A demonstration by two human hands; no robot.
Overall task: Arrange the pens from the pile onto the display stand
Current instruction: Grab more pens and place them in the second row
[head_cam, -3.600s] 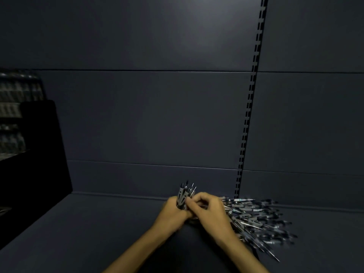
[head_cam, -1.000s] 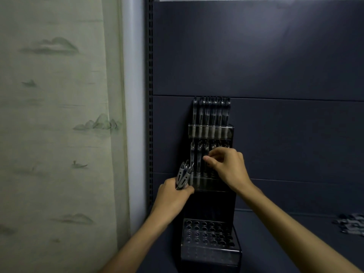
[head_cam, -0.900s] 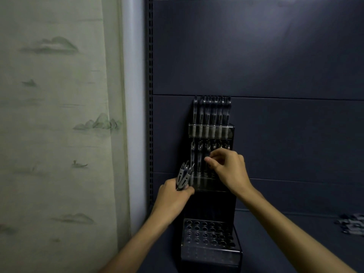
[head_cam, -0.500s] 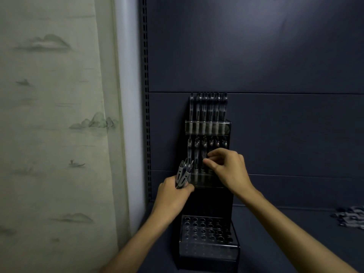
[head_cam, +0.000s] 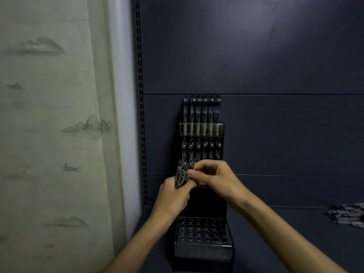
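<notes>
Half a second ago the right hand was reaching into the middle tier of the pen display stand; now it has drawn back to the left hand, its fingertips pinching at the top of the bundle of pens which the left hand grips upright, just in front of the stand's left edge. How many pens the bundle holds cannot be told; about three grey tips show. Standing in the left corner of a dark blue shelf, the stand has three tiers: a top row of about six pens, a second row of about six pens below it, and a clear perforated bottom tray with rows of six holes. At far right on the shelf lies the pile of loose pens, too blurred to count. Behind runs a dark panelled back wall with a slotted upright, and to the left hangs a pale curtain printed with faint hills and boats.
</notes>
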